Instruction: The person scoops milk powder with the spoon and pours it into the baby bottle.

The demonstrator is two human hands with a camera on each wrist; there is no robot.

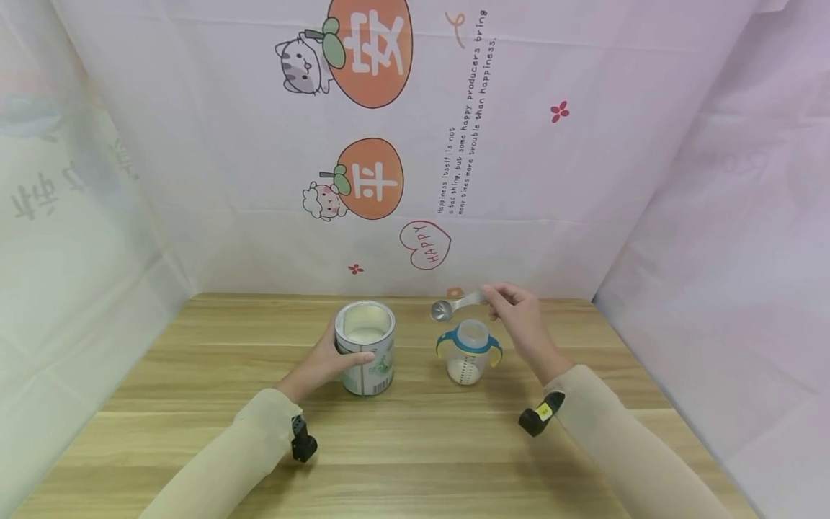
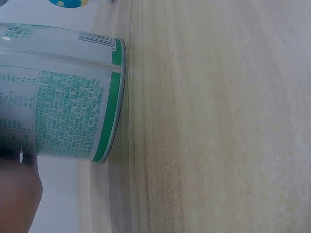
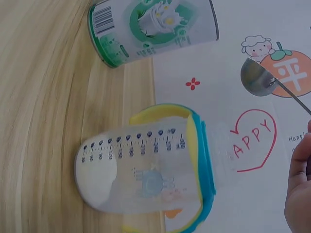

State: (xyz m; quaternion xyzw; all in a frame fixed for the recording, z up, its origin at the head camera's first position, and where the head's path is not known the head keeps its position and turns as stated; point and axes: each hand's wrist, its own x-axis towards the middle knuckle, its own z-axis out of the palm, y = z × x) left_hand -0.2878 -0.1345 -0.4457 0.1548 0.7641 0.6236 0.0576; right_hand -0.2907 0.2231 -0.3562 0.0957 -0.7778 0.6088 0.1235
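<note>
My left hand [image 1: 340,358] grips the side of an open milk powder can [image 1: 382,375], its thumb across the front; pale powder shows inside. In the left wrist view, green print covers the can [image 2: 58,97], and part of the left hand [image 2: 17,196] shows at the edge. My right hand [image 1: 519,317] pinches the handle of a metal measuring spoon [image 1: 442,311], held above and a little left of a baby bottle [image 1: 468,360]. The bottle stands uncapped, with a blue collar and yellow-blue handles. White powder [image 3: 98,182] lies in its base in the right wrist view.
A wood-grain table [image 1: 402,447] carries the can and bottle. Behind it hangs a white printed cloth [image 1: 519,180] with orange fruit drawings and lettering. More pale cloth [image 1: 733,288] closes off both sides. Black wrist cameras [image 1: 534,422] sit on the sleeves.
</note>
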